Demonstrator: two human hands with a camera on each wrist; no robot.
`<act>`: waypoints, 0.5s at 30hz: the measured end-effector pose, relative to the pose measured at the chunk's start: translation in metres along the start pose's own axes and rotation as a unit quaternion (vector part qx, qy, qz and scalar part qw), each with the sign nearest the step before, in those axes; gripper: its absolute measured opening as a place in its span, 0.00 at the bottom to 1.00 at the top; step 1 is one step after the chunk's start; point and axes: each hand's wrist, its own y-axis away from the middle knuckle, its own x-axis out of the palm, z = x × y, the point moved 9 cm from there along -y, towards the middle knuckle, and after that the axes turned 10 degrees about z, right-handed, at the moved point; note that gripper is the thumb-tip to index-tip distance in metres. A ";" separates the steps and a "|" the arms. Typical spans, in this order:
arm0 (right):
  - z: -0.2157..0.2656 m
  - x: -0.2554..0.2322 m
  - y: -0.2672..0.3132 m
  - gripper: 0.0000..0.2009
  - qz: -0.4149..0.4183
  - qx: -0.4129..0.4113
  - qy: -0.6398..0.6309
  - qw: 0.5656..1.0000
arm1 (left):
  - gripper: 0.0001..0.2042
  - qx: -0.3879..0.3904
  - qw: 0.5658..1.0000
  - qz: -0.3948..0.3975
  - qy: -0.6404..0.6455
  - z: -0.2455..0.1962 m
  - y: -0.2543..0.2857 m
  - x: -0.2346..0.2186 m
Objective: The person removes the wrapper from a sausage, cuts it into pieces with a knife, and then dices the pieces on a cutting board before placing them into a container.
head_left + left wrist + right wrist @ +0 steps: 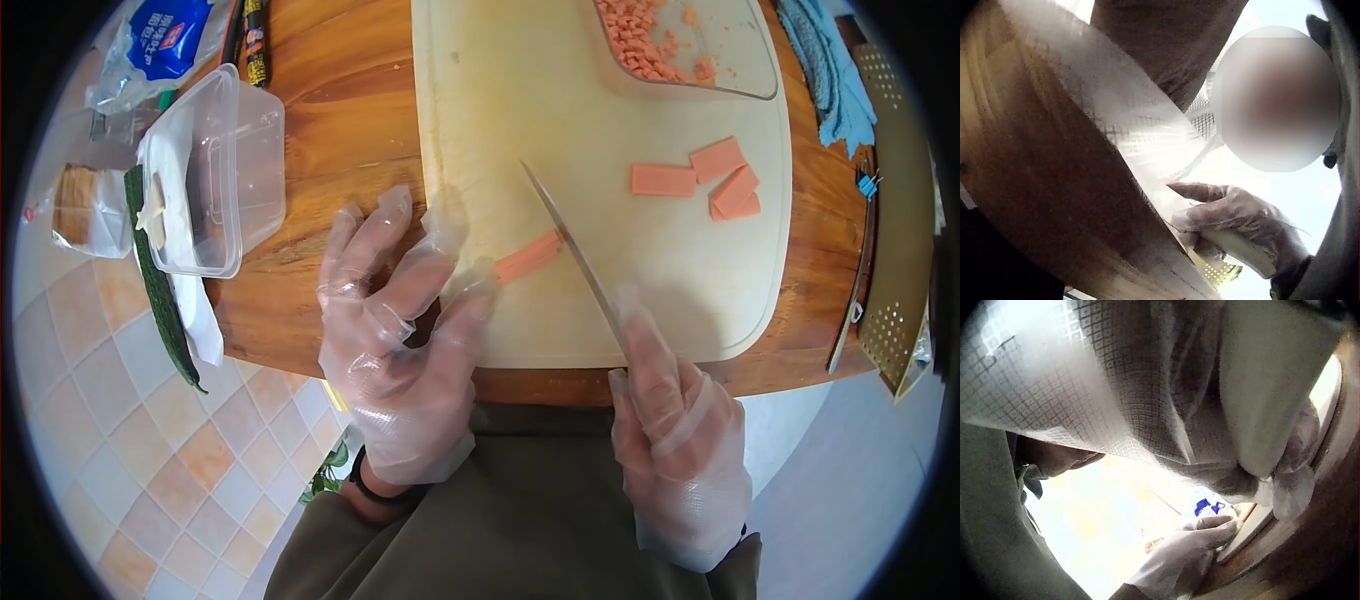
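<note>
My right hand (685, 450), in a clear plastic glove, grips a knife (580, 250) by its pale handle (1266, 387). The blade slants up and left across the cutting board (530, 330), its edge at the right end of a pink ham strip (528, 257). My gloved left hand (400, 340) lies over the board's left edge with fingers spread and slightly bent. Its thumb tip is right at the strip's left end. Other flat ham slices (663, 180) lie on the right side of the board, some overlapping.
A clear container of diced ham (640, 45) stands on the board's far right. Left of the board are an empty plastic box (245, 170), a cucumber (165, 300) and a blue-and-clear bread bag (165, 40). A blue cloth (830, 80) lies at the far right.
</note>
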 end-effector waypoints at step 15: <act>0.005 0.004 0.001 0.37 -0.017 0.008 0.088 0.996 | 0.17 -0.002 0.999 -0.049 0.021 0.002 -0.003 0.005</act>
